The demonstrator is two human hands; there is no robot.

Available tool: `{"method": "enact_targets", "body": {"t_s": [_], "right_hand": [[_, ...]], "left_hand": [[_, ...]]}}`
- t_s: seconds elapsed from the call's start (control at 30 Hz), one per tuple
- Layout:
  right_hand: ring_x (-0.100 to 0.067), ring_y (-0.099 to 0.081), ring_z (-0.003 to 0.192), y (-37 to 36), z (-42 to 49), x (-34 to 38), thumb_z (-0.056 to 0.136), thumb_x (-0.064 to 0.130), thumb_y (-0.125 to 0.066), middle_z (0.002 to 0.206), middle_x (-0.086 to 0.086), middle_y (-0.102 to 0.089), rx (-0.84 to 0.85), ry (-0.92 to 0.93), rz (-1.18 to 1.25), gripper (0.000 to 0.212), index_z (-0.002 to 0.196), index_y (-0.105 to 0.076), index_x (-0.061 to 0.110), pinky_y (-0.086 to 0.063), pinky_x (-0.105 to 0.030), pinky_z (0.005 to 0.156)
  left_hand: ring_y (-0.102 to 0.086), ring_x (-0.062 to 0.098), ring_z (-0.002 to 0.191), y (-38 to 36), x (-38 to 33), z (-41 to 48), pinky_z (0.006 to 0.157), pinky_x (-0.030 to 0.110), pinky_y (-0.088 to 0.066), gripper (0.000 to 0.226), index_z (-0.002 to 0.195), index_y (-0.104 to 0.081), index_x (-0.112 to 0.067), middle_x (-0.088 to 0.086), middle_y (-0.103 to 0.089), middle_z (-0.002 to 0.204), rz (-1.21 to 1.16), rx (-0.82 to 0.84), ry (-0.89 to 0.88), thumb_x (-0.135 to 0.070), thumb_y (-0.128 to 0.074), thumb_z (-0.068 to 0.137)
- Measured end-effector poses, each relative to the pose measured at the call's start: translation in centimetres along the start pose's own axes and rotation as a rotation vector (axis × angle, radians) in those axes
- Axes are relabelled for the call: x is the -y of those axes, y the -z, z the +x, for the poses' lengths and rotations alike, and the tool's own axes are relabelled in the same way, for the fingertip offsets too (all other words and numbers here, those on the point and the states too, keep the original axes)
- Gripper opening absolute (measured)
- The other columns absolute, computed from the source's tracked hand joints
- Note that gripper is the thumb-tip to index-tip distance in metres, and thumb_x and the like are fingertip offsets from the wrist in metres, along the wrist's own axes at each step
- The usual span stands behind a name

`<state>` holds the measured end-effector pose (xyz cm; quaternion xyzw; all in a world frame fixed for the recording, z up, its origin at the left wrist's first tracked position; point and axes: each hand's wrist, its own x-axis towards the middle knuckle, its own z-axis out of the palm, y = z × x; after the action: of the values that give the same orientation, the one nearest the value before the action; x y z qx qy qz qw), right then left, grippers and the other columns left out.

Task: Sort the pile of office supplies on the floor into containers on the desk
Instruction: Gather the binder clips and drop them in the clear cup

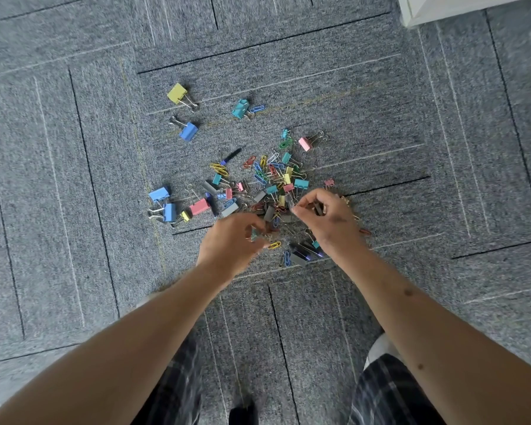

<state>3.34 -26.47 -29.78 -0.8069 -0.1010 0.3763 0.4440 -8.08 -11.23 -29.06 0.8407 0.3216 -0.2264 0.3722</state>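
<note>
Head view: both hands work the near edge of the pile. The left hand curls round a teal clip. The right hand pinches a dark clip. Best to gather one kind per handful. Just beyond the fingers, boxy painted-steel binder clips tangle with thin coated-wire paperclips on ribbed carpet.

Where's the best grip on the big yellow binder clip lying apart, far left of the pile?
Pinch the yellow binder clip by its boxy body, coming straight down from above. It lies alone on the carpet, nothing touching it; its wire handles trail toward the pile, thin and probably a worse hold.
</note>
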Motion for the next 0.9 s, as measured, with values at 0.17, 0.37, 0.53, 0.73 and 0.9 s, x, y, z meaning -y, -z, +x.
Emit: {"method": "enact_targets", "body": {"t_s": [0.17, 0.37, 0.53, 0.73, 0.9], "right_hand": [[-0.012, -0.04, 0.042, -2.0, 0.1, 0.0, 0.09, 0.026, -0.066, 0.09, 0.006, -0.058, 0.078, 0.146, -0.177, 0.022, 0.109, -0.058, 0.02, -0.035, -0.017, 0.04], [0.007, -0.048, 0.046, -3.8, 1.3, 0.6, 0.092, 0.013, -0.063, 0.106, 0.014, -0.06, 0.117, 0.245, -0.45, 0.031, 0.121, -0.058, 0.023, -0.035, -0.012, 0.043], [-0.002, -0.049, 0.043, -4.7, 1.9, -0.4, 0.09, 0.01, -0.064, 0.103, 0.013, -0.064, 0.103, 0.233, -0.512, 0.029, 0.115, -0.058, 0.025, -0.034, -0.016, 0.042], [-0.004, -0.047, 0.046, -4.7, 1.9, -0.2, 0.09, 0.015, -0.067, 0.09, 0.008, -0.061, 0.047, 0.268, -0.569, 0.018, 0.104, -0.058, 0.019, -0.028, -0.016, 0.044], [0.0, -0.043, 0.042, -4.1, 1.8, 0.1, 0.09, 0.02, -0.068, 0.081, 0.013, -0.057, -0.03, 0.263, -0.443, 0.013, 0.1, -0.061, 0.015, -0.029, -0.015, 0.042]], "left_hand": [[-0.039, 0.007, 0.053, 0.9, 1.2, 0.1, 0.051, 0.021, -0.032, 0.011, 0.08, -0.065, -0.032, -0.002, -0.063, 0.07, -0.152, -0.079, 0.037, -0.033, -0.076, 0.078], [-0.051, 0.014, 0.061, 2.4, 2.7, -0.1, 0.058, 0.028, -0.044, 0.013, 0.079, -0.065, -0.034, -0.004, -0.065, 0.075, -0.153, -0.164, 0.022, -0.035, -0.078, 0.076], [-0.046, 0.012, 0.06, 2.5, 3.1, -0.3, 0.055, 0.022, -0.038, 0.012, 0.086, -0.069, -0.026, -0.004, -0.064, 0.076, -0.171, -0.159, 0.033, -0.032, -0.077, 0.078], [-0.041, 0.01, 0.055, 2.7, 3.1, -0.3, 0.052, 0.024, -0.036, 0.01, 0.081, -0.066, -0.031, -0.002, -0.065, 0.078, -0.24, -0.156, 0.043, -0.031, -0.076, 0.079], [-0.04, 0.01, 0.053, 3.1, 2.7, 0.0, 0.049, 0.022, -0.035, 0.013, 0.079, -0.063, -0.034, -0.002, -0.065, 0.077, -0.262, -0.171, 0.003, -0.03, -0.075, 0.08]]}}
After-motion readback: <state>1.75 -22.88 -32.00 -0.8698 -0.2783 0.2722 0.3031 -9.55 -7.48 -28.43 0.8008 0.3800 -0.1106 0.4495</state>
